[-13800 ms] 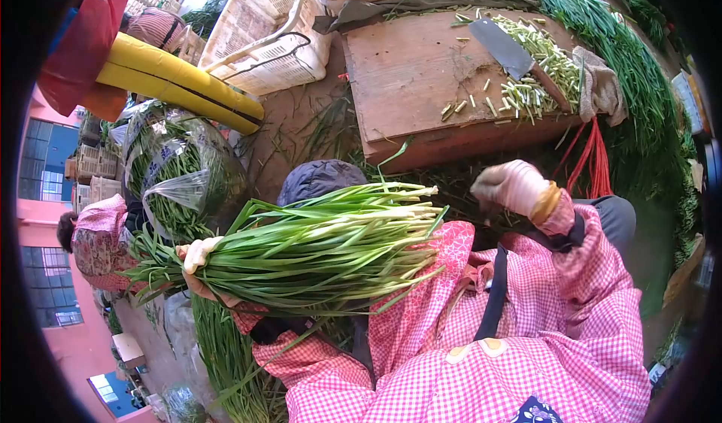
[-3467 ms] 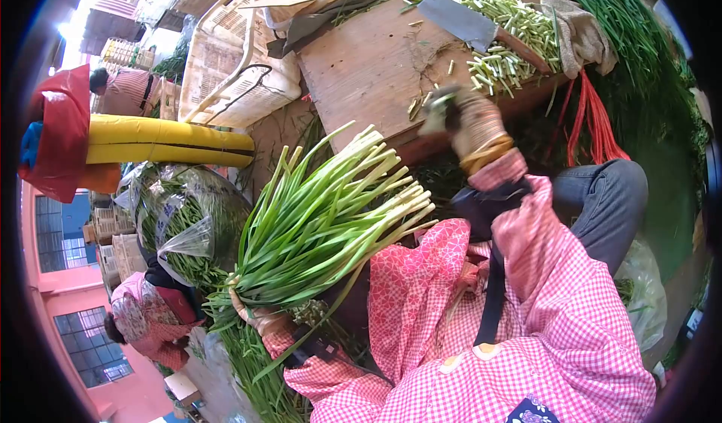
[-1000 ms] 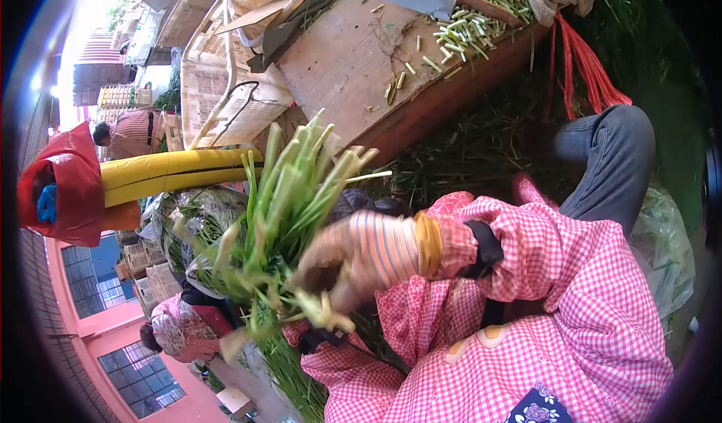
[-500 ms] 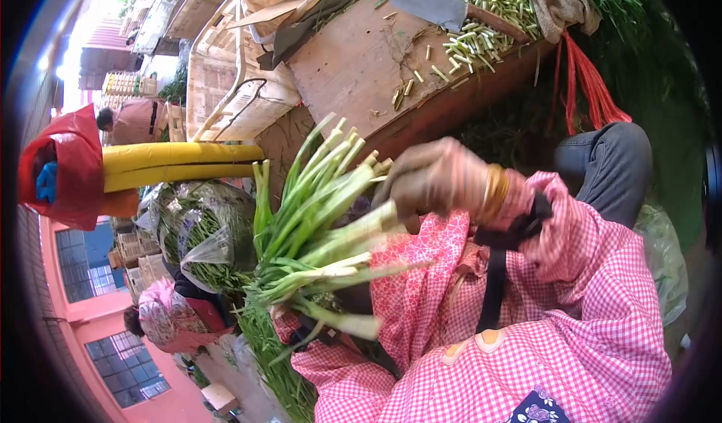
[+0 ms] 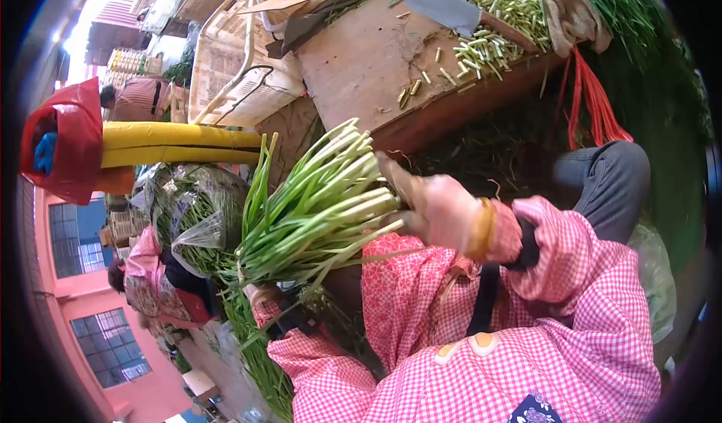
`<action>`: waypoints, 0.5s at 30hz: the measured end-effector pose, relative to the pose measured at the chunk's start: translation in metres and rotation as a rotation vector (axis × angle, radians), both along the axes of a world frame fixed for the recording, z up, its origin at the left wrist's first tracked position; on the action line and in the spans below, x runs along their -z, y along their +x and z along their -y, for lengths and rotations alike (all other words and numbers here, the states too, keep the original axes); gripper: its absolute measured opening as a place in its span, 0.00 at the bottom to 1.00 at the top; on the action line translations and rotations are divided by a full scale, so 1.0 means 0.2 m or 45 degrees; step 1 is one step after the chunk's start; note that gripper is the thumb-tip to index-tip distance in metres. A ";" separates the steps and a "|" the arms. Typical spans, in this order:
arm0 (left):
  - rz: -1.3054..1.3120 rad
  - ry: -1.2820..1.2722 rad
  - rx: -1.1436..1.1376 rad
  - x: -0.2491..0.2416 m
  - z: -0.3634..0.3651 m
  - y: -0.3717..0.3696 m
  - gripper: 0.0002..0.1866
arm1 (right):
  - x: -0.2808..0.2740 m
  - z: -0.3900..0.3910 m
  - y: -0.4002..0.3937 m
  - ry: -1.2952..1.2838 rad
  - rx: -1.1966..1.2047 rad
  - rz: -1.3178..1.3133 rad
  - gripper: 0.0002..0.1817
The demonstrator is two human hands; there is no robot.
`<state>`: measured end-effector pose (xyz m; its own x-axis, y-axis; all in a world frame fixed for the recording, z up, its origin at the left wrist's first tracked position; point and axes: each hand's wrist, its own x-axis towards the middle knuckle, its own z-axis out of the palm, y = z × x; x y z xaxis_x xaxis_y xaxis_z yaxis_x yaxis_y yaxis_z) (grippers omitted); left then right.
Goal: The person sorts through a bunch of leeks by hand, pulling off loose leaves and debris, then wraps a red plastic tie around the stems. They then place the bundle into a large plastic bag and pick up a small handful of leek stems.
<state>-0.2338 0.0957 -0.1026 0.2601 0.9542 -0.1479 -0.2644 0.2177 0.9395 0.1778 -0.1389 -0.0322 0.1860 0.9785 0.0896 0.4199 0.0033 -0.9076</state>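
Observation:
A thick bunch of long green stalks with pale ends [image 5: 316,205], chive-like in look, lies across my left forearm side. My left hand [image 5: 259,294] is under its leafy end, its fingers mostly hidden by the leaves, and supports the bunch. At the pale ends is my right hand [image 5: 436,205], blurred, in a brownish glove with fingers stretched along the stalk tips. A yellow band circles its wrist. Beyond the bunch, a cleaver [image 5: 444,9] with a wooden handle rests on a wooden board [image 5: 368,62], beside a heap of short cut stalk pieces [image 5: 496,43].
A pale plastic crate [image 5: 241,69] adjoins the board. Yellow-wrapped poles [image 5: 180,141] stretch from a red bag [image 5: 71,141]. Nearby is a plastic sack of greens [image 5: 199,220]. Red ties [image 5: 587,107] hang off the board's edge. Another person [image 5: 162,284] is at the left.
The bunch looks neater, its pale ends gathered closer together. My right hand has moved slightly down and lies along the stalk ends. The view has shifted a little.

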 end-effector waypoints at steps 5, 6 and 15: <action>-0.166 0.135 0.059 0.07 -0.09 -0.07 0.22 | -0.05 0.17 0.40 -0.481 0.642 -0.741 0.13; -0.179 0.174 0.091 0.08 -0.10 -0.08 0.22 | -0.06 0.15 0.40 -0.198 0.461 -0.484 0.13; -0.160 0.035 -0.144 0.08 -0.07 -0.04 0.21 | -0.25 0.13 -0.03 0.223 0.043 0.903 0.11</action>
